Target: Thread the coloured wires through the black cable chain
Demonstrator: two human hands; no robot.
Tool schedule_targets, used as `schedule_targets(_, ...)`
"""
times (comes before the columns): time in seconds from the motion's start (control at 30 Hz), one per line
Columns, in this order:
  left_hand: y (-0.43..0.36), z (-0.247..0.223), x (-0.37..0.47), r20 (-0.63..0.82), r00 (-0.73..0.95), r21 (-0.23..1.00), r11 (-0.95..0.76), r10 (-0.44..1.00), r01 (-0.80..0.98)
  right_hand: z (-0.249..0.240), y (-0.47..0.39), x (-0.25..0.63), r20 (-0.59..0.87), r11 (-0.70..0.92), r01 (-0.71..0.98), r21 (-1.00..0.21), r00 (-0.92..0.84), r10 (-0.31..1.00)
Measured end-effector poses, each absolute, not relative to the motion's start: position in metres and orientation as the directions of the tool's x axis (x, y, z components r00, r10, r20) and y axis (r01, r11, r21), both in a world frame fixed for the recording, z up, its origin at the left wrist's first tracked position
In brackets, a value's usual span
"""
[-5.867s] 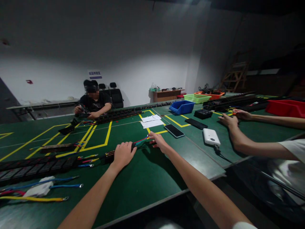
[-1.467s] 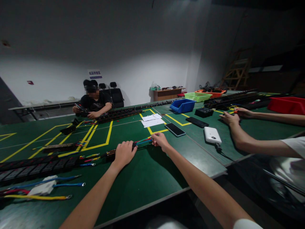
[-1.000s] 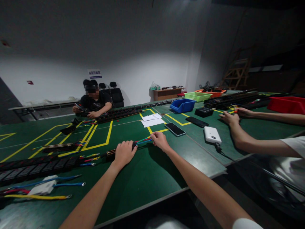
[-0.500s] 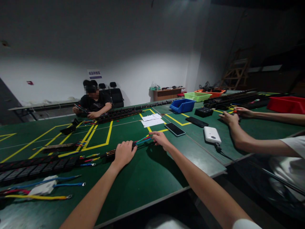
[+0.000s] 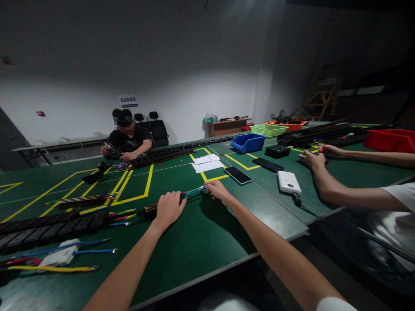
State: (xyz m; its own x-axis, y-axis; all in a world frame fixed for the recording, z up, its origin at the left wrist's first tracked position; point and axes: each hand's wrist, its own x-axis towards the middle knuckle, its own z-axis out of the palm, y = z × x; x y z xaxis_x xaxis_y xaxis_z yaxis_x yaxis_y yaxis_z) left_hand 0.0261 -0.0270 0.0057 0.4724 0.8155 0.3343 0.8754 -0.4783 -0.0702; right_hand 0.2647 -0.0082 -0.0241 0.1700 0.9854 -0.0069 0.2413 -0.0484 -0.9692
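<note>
My left hand [image 5: 170, 209] is wrapped over a long black strip [image 5: 149, 211] with copper-coloured lines, lying on the green table [image 5: 194, 242]. From the strip's right end come several coloured wires [image 5: 194, 192], blue, green and red. At their tips my right hand [image 5: 218, 191] is closed, thumb and finger pinching the wire ends. Left of my left hand lie black segmented strips [image 5: 58, 231] with yellow, red and blue leads. Nearer to me are blue cables [image 5: 94, 250] and a yellow cable [image 5: 52, 268] with ring terminals.
Beyond my right hand lie a phone [image 5: 238, 175], white papers [image 5: 207, 163], a blue bin [image 5: 248, 142] and a white power bank [image 5: 288, 183] with a cable. A co-worker's hands [image 5: 314, 159] work at the right. Another person [image 5: 129, 138] sits across the table, holding a dark object.
My right hand's extended index finger has curled in, and the hand now pinches the wire tips, which sit closer together. My left hand stays in place on the strip.
</note>
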Motion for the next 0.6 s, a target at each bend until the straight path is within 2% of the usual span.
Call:
schedule_targets(0.13, -0.027, 0.006, 0.027, 0.336, 0.469, -0.092, -0.467, 0.817, 0.879, -0.029, -0.006, 0.267, 0.060, 0.015, 0.299, -0.954, 0.143, 0.988)
schedule_targets(0.27, -0.026, 0.005, 0.026, 0.340, 0.471, -0.064, -0.479, 0.814, 0.875, -0.034, -0.003, 0.268, 0.114, 0.073, 0.344, -0.936, 0.099, 0.989)
schedule_targets(0.6, -0.026, 0.004, 0.025, 0.342, 0.466, -0.014, -0.492, 0.816, 0.871, -0.035, -0.003, 0.268, 0.132, 0.082, 0.451, -0.889, 0.079, 0.988)
